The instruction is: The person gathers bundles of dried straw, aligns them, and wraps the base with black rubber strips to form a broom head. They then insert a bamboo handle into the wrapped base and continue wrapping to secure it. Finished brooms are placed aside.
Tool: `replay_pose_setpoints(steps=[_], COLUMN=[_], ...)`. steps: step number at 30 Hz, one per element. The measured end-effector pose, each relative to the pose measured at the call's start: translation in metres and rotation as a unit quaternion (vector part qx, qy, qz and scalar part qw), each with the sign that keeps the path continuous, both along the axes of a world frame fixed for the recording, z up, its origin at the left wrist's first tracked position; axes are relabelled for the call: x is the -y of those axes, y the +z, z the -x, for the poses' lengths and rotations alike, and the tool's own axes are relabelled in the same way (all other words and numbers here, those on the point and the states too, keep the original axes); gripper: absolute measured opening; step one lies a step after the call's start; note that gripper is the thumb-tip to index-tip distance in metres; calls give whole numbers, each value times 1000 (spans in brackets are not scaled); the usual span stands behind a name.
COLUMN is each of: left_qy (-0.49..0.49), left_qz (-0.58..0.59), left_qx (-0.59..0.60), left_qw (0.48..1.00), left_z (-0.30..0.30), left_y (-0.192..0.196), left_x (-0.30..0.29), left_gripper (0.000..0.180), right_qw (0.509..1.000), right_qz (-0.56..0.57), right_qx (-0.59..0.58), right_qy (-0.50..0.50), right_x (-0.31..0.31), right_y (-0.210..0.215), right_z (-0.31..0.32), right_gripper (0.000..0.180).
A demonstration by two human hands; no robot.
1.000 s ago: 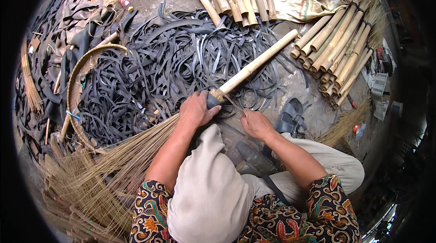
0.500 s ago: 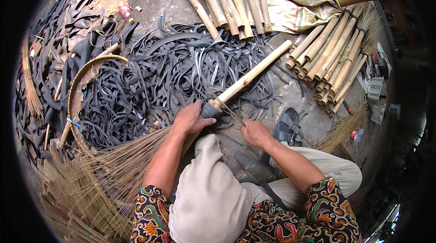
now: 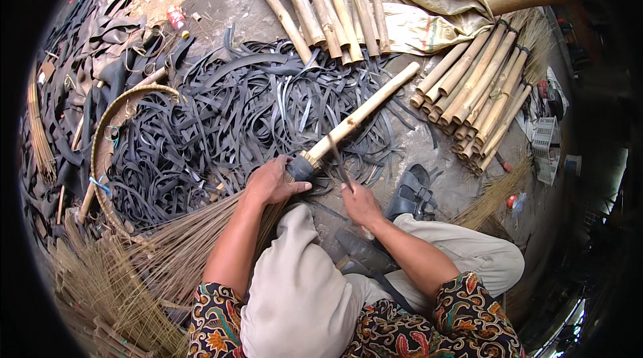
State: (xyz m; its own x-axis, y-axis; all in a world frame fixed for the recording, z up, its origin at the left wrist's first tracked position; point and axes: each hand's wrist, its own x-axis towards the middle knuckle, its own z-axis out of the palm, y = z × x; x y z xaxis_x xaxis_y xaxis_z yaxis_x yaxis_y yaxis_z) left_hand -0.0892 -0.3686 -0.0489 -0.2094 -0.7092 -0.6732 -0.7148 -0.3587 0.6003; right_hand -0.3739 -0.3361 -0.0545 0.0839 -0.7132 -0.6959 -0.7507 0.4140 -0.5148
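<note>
Seemingly midway through binding a broom, the person's left hand clamps the black band where bamboo handle meets straw, while the right hand grips a thin blade, needing a careful trim next.

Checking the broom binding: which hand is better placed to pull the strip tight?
Probably the right hand: it already holds the thin dark strip, while the left hand grips the broom neck.
</note>
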Motion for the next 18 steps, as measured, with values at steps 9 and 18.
replay_pose_setpoints(steps=[9,18], left_qy=[-52,-47], left_qz=[-14,24], left_qx=[116,107], left_qw=[992,993], left_z=[-24,-4], left_y=[14,18], left_x=[-15,-22], left_gripper=[89,76], right_qw=[982,969], right_qz=[160,-70], right_qx=[18,234], right_qy=[96,25], right_x=[32,15], right_y=[5,21], right_z=[-14,-82], right_gripper=[40,41])
